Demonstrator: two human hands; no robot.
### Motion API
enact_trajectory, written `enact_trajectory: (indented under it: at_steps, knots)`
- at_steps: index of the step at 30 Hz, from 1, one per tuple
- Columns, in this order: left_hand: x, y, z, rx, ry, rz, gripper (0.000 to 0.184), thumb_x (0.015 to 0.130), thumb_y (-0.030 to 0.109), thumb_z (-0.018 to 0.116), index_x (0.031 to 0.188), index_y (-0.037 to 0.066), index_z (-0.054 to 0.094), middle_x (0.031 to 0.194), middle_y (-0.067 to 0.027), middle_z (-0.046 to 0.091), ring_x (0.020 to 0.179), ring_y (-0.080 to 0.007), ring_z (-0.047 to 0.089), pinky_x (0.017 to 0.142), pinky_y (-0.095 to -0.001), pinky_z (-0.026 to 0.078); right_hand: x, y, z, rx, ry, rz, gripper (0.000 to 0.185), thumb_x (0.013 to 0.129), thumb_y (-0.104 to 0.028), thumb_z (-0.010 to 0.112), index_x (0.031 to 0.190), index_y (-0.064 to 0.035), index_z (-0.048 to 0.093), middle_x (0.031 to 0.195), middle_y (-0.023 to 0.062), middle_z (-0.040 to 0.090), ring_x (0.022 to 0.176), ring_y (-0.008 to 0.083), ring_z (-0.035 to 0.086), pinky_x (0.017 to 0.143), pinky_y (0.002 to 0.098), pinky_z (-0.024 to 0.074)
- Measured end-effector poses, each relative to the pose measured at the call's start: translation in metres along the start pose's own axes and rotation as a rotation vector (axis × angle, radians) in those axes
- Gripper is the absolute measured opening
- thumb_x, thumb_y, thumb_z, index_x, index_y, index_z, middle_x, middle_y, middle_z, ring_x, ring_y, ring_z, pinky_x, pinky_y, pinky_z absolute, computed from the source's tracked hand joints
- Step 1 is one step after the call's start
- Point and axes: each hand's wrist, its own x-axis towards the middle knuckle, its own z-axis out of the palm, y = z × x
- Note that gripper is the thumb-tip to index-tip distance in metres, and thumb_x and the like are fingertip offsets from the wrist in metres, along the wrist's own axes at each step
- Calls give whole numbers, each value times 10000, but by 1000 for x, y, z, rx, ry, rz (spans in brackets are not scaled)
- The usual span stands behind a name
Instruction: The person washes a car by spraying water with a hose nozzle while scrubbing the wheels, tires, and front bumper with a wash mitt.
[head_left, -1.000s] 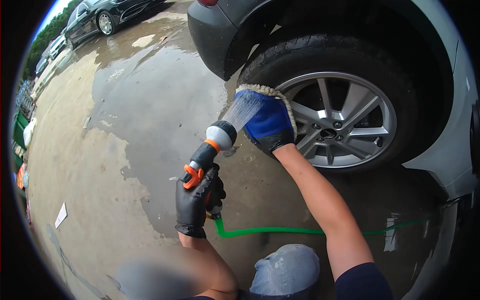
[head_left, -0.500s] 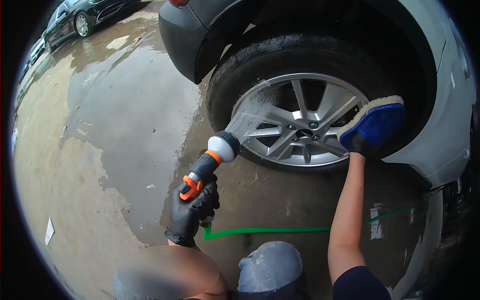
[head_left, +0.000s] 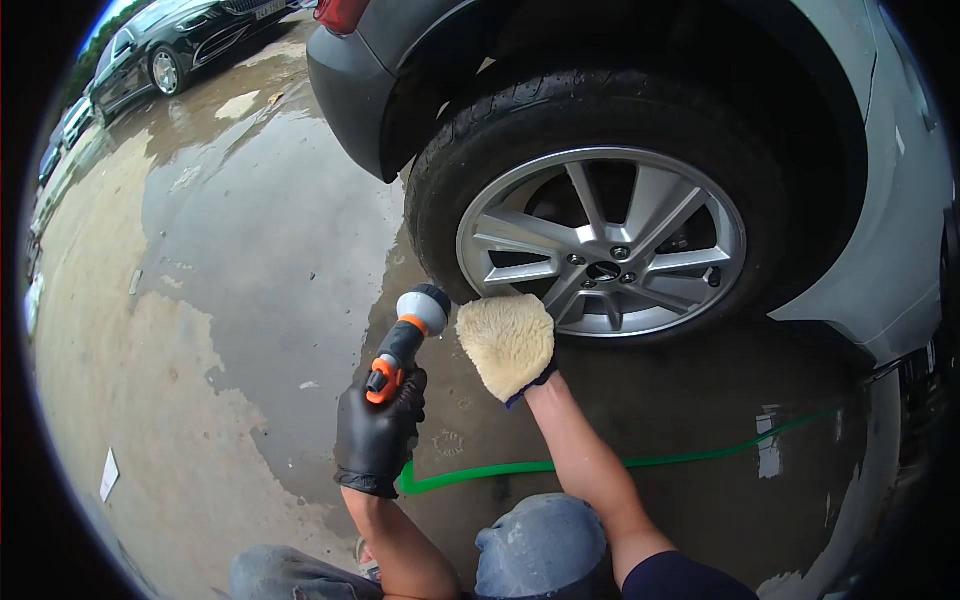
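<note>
My left hand (head_left: 380,430), in a black glove, is wrapped round the handle of a spray nozzle (head_left: 403,342) with a grey head and orange parts. No water comes from the nozzle. A green hose (head_left: 490,470) runs from below that hand to the right. My right hand (head_left: 508,346) is inside a wash mitt (head_left: 505,340), its cream fleece side facing me and its fingers hidden. The mitt is beside the lower left edge of the silver wheel rim (head_left: 600,325), just right of the nozzle head.
The black tyre (head_left: 435,215) sits under the wheel arch of a light-coloured car (head_left: 890,270) with a dark bumper (head_left: 345,95). A black car (head_left: 130,65) stands at the upper left. The concrete ground (head_left: 270,240) is partly wet. My knees (head_left: 540,545) are at the bottom.
The mitt has moved left from the rim's right side and turned from its blue side to its fleece side. The spray has stopped. The nozzle has shifted slightly left.
</note>
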Motion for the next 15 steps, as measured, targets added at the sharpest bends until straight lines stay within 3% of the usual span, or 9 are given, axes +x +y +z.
enact_trajectory:
  at_steps: [1,3,5,7,9,12,13,14,15]
  knots:
    - [-2,0,-4,-90,73,42,194,942,190,726,1011,10,706,683,-17,627,547,-88,567,487,-272,426,16,2,14,319,-104,-23,371,1081,-256,438,1332,-49,618,1287,132,680,1170,300,653,1028,458,535]
    - [-8,3,-4,-130,71,70,182,932,168,722,1011,6,702,686,-16,627,552,-90,575,479,-256,416,38,-6,57,19,-295,-126,435,1098,-325,441,1407,-32,534,1331,144,640,1202,295,633,1068,473,522]
    - [-14,7,1,-115,-8,40,168,930,158,714,1008,9,705,676,-14,624,548,-88,577,482,-251,414,40,-36,95,-38,-480,-2,528,1101,-380,423,1504,-40,451,1470,169,568,1350,332,559,1162,495,453]
    - [-15,12,12,-63,-68,14,166,933,126,696,1033,-5,679,686,-26,623,537,-118,595,476,-261,440,29,-49,123,103,-475,57,559,1107,-402,410,1512,-18,440,1463,185,566,1337,335,566,1152,495,465]
    - [-14,10,18,-44,-112,70,160,936,138,698,1022,4,681,690,-26,628,540,-115,596,477,-261,439,21,-56,132,205,-304,140,474,1118,-397,417,1448,-67,501,1367,143,612,1249,296,614,1069,440,532]
    - [-5,10,17,-122,7,41,154,938,149,701,994,6,688,677,-25,631,539,-111,598,476,-261,439,14,-57,102,-57,-184,-14,522,1119,-453,413,1529,-133,457,1417,70,600,1297,241,587,1120,418,478]
    - [-1,11,14,-128,5,39,154,938,149,701,994,6,688,677,-25,631,539,-111,598,476,-261,439,4,-61,102,-27,-95,24,525,1118,-464,417,1541,-153,450,1419,40,602,1299,215,586,1114,400,477]
    - [1,12,8,-72,-34,-44,185,931,180,724,1008,12,708,669,-19,632,533,-98,586,476,-269,434,-1,-63,91,-84,-51,33,513,1115,-482,427,1525,-180,479,1409,-7,610,1285,178,589,1093,379,484]
    - [4,14,5,-17,-76,-129,217,925,212,746,1021,18,728,661,-12,633,526,-85,574,476,-277,430,-1,-65,76,-69,-66,25,480,1114,-459,440,1483,-165,522,1380,7,631,1254,181,608,1065,379,505]
